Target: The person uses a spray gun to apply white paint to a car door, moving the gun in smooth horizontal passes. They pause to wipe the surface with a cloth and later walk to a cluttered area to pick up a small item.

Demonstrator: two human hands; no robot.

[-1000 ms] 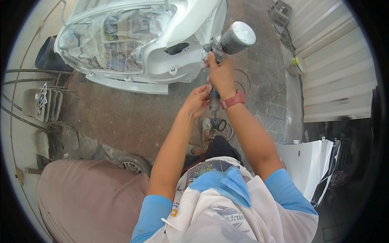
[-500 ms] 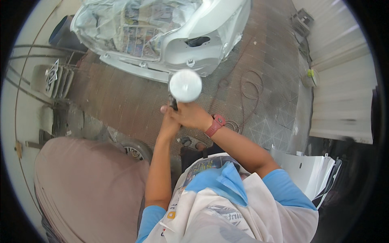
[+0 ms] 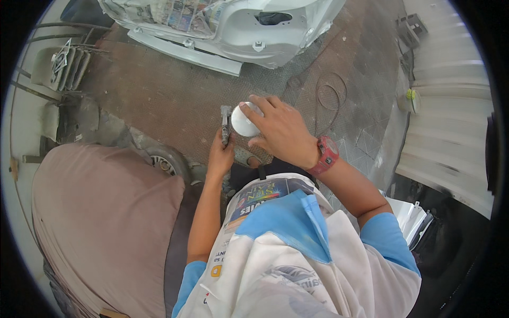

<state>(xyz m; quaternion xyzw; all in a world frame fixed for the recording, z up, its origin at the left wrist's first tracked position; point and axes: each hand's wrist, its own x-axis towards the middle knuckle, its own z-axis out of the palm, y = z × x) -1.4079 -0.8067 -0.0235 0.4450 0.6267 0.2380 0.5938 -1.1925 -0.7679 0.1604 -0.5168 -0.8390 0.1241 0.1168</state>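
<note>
A paint spray gun [image 3: 225,119] with a round white cup [image 3: 244,123] is held in front of my body. My left hand [image 3: 220,155] is closed round the gun's handle. Over the top of the cup lies my right hand [image 3: 283,127], its fingers curled across the white lid and the thumb at the near side. A red watch [image 3: 325,155] sits on my right wrist. Beyond the gun stands a white-painted car body [image 3: 238,37], partly masked with newspaper and sheeting [image 3: 183,13].
To my left is a car under a brownish cover [image 3: 106,222], one wheel [image 3: 163,163] showing. A hose [image 3: 331,100] loops over the floor. White panels [image 3: 408,217] lean at the right, below a pale corrugated wall [image 3: 450,122]. Metal racks [image 3: 69,63] stand at far left.
My right hand has left the gun's handle area and moved up onto the cup. The left hand stays on the handle. The car body sits higher in the view.
</note>
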